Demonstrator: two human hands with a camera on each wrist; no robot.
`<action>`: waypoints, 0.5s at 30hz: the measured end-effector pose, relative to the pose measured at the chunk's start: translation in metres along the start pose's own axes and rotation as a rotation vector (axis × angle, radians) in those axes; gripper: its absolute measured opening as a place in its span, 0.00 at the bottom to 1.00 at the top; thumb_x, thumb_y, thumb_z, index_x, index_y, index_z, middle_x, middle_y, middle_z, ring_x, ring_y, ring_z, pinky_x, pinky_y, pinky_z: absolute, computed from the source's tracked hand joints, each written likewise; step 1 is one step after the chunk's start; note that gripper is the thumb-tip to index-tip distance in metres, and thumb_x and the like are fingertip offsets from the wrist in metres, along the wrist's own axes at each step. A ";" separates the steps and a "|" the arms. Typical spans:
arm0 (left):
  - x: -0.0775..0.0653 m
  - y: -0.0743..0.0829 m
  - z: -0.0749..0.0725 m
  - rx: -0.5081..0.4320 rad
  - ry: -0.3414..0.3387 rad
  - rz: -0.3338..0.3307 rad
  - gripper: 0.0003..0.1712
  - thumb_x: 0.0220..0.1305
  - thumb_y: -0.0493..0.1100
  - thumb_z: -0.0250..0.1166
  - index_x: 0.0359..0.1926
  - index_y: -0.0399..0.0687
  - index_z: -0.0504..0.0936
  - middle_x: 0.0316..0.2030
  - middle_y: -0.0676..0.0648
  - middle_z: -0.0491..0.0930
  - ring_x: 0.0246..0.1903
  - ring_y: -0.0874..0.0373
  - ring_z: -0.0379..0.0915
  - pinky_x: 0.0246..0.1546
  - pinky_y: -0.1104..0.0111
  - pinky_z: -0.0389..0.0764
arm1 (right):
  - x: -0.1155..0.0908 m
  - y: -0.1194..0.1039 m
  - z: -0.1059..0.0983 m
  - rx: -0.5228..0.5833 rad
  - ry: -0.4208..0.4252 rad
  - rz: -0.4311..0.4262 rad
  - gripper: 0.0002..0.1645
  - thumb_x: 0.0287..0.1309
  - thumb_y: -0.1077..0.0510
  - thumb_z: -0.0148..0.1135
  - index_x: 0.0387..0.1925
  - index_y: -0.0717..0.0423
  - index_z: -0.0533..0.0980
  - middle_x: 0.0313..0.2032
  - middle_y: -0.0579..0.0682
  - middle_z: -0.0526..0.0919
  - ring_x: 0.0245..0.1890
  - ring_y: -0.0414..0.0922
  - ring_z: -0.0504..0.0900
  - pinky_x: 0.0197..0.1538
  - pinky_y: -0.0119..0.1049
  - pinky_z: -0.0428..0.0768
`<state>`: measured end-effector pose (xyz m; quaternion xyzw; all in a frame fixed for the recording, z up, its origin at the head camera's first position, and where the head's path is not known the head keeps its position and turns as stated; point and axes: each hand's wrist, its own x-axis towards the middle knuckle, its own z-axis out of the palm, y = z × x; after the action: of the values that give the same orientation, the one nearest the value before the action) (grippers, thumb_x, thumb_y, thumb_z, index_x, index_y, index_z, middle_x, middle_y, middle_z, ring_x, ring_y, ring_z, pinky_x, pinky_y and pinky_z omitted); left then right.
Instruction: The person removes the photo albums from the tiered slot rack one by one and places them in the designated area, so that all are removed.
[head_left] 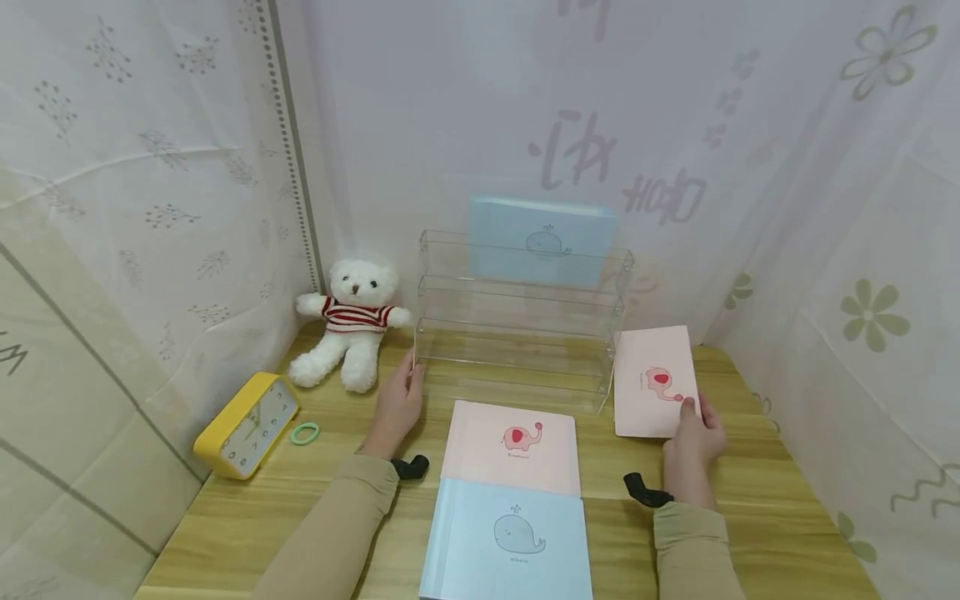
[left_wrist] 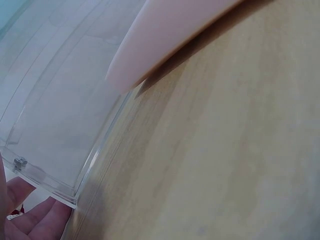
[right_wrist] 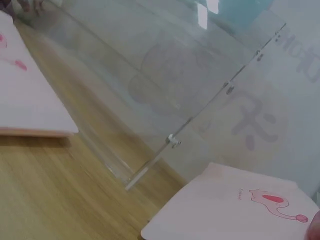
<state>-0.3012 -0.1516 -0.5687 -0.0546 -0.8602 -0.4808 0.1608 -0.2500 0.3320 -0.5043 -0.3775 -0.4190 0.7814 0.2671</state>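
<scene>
A clear acrylic tiered rack [head_left: 517, 333] stands at the back of the table. My left hand [head_left: 395, 404] rests against its left side, low down. In the left wrist view its fingers [left_wrist: 47, 220] lie along the outer face of the rack's side panel. To the right of the rack, my right hand [head_left: 693, 442] holds a pink elephant notebook [head_left: 652, 379], thumb on the front cover and fingers behind. That notebook is turned sideways, close to the rack's right side. A blue whale notebook [head_left: 543, 242] stands upright in the top tier.
In front of the rack lie another pink elephant notebook [head_left: 513, 442] and a blue whale notebook [head_left: 510, 542]. On the left are a white teddy bear [head_left: 356, 325] in a striped sweater, a yellow clock [head_left: 251, 425] and a green ring [head_left: 304, 433]. Patterned curtains [head_left: 450, 100] surround the table.
</scene>
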 end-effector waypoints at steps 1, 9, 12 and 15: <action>0.000 0.000 0.000 0.001 0.001 0.003 0.30 0.90 0.48 0.51 0.84 0.46 0.67 0.76 0.33 0.76 0.68 0.31 0.81 0.68 0.36 0.80 | 0.001 0.001 0.000 -0.012 0.001 0.003 0.27 0.75 0.60 0.68 0.72 0.50 0.81 0.77 0.48 0.75 0.74 0.42 0.76 0.74 0.30 0.78; 0.001 -0.002 0.001 -0.004 0.017 0.008 0.30 0.89 0.49 0.52 0.84 0.47 0.67 0.75 0.34 0.77 0.68 0.32 0.81 0.69 0.36 0.80 | 0.013 0.017 -0.003 -0.145 0.000 -0.007 0.28 0.79 0.55 0.64 0.76 0.49 0.78 0.81 0.51 0.71 0.76 0.41 0.75 0.74 0.28 0.78; 0.002 -0.001 0.001 -0.004 0.017 0.006 0.30 0.89 0.49 0.53 0.84 0.48 0.67 0.75 0.34 0.77 0.68 0.32 0.81 0.70 0.37 0.80 | 0.015 0.023 -0.005 -0.202 0.002 -0.021 0.30 0.79 0.52 0.65 0.77 0.49 0.77 0.83 0.52 0.69 0.77 0.41 0.73 0.75 0.28 0.77; 0.002 -0.002 0.001 0.004 0.013 0.005 0.30 0.90 0.49 0.51 0.84 0.47 0.67 0.76 0.34 0.77 0.69 0.31 0.80 0.70 0.36 0.79 | 0.016 0.027 -0.006 -0.280 -0.004 -0.042 0.31 0.78 0.48 0.65 0.78 0.46 0.76 0.83 0.51 0.68 0.79 0.41 0.72 0.76 0.29 0.76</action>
<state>-0.3037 -0.1515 -0.5701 -0.0534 -0.8599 -0.4791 0.1679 -0.2569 0.3322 -0.5356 -0.4008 -0.5322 0.7102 0.2275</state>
